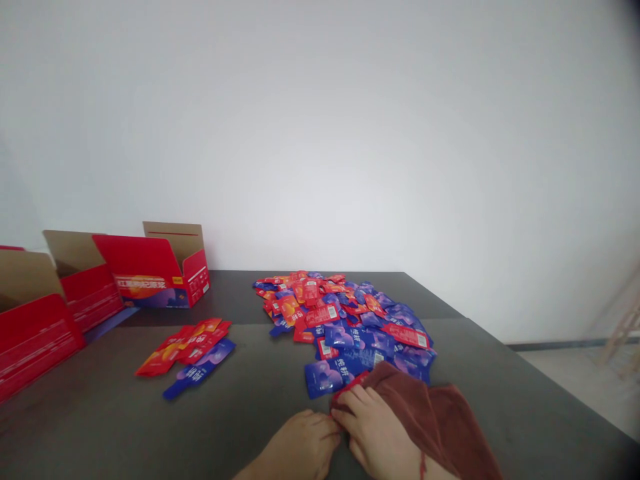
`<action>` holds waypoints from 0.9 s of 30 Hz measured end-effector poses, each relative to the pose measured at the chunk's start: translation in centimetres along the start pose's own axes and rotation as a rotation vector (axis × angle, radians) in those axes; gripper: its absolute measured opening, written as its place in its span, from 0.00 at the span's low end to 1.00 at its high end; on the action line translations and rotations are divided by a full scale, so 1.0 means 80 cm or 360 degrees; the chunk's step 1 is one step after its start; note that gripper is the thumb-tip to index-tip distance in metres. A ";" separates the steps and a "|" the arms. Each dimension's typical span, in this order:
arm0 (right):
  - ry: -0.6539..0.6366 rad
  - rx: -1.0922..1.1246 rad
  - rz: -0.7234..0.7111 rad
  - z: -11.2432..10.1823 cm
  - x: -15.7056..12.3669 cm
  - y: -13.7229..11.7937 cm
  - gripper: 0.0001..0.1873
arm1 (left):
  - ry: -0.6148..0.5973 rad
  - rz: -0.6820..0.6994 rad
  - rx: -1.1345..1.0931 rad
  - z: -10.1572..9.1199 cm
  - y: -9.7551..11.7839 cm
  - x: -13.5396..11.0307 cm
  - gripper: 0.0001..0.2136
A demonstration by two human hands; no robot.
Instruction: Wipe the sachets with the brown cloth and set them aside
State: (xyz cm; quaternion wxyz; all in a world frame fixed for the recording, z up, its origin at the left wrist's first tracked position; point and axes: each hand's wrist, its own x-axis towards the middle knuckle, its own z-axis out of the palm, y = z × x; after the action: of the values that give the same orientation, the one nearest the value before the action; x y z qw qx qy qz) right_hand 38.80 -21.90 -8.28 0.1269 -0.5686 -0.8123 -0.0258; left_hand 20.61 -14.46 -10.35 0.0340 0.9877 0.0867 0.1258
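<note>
My left hand [300, 443] and my right hand [373, 430] meet at the table's near edge, fingertips together, pinching a red sachet [346, 390] that mostly hides under them. My right arm wears a brown sleeve [440, 413]. Just beyond my hands lies a big heap of red and blue sachets [345, 320]. A small row of red sachets with one blue one [193, 357] lies to the left.
Three open red cardboard boxes [150, 273] stand along the left side of the dark table [100, 413], flaps up. A white wall rises behind. The table's right edge drops to a light floor with a wooden frame [623, 330].
</note>
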 end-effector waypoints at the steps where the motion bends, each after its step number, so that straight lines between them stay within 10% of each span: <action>1: 0.0018 0.0016 0.0000 0.000 -0.002 0.003 0.17 | -0.0018 -0.0014 -0.0006 0.001 0.000 0.000 0.10; 11: 0.0233 -0.0177 0.0407 -0.003 -0.040 0.073 0.20 | -0.0078 -0.0164 -0.0059 -0.020 -0.005 -0.001 0.11; 27: 0.0105 0.0002 0.0110 0.006 0.002 -0.007 0.19 | -0.0017 -0.0339 -0.0136 -0.024 -0.007 -0.001 0.12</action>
State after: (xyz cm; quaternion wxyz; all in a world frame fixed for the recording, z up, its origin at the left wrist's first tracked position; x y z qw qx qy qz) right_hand 38.13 -21.88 -8.63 0.1548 -0.5951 -0.7876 -0.0395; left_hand 19.92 -13.83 -8.59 0.0898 0.9712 0.1854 0.1198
